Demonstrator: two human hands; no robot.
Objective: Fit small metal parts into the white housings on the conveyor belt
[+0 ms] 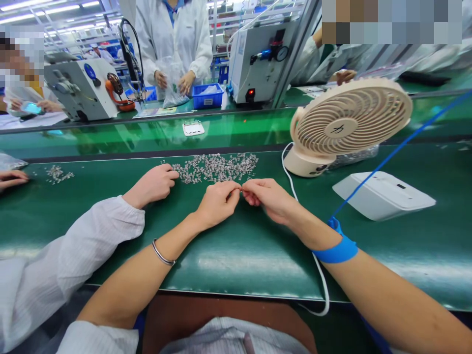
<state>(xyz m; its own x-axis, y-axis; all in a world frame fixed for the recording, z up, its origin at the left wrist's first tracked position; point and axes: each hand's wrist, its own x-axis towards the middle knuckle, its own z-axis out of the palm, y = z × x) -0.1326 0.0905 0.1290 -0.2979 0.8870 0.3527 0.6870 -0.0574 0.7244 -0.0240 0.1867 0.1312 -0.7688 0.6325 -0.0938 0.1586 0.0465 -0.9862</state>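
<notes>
Left hand [219, 201] and right hand [271, 199] pinched narrow, fingertips meeting just in front of the heap of small metallic parts [217, 168] on the green table [221, 260]; whether a part sits between them is too small to tell. Step in hand, judged: close two-handed fingertip work on one piece; next move likely calls for steady, light pinching, clear of the neighbour's hand [157, 184] at the heap's left edge.

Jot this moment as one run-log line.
left hand: pinched | right hand: pinched, at left fingertips | anything held: too small to tell | small metal parts: loose pile beyond | co-worker's hand: pile's left edge
</notes>
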